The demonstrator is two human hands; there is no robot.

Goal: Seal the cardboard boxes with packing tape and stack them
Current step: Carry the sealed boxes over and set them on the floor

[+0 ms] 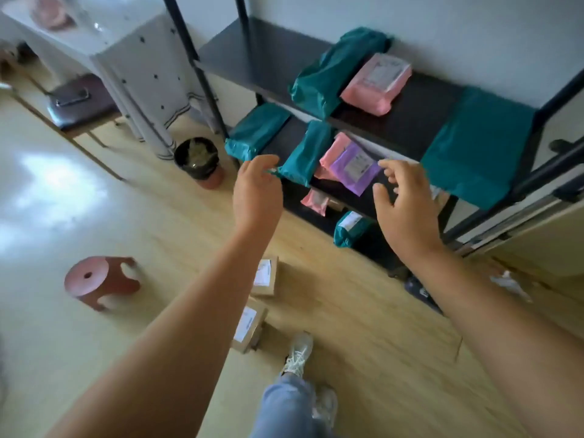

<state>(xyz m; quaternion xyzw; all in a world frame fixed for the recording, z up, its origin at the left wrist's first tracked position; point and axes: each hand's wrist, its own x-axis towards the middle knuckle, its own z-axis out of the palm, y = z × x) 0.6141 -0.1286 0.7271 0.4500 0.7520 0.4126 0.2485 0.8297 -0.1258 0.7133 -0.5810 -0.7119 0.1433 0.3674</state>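
Fingers loose and apart on our left hand (257,191) and right hand (407,210), nothing held; purple parcel (355,167) between them, two cardboard boxes (264,276) on the floor (94,358) beneath.

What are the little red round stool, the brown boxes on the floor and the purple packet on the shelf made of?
The little red round stool looks like moulded plastic: smooth, one piece. The two brown boxes seem cardboard: matte tan, sharp folded edges. The purple packet is probably thin plastic film: soft, slightly glossy.
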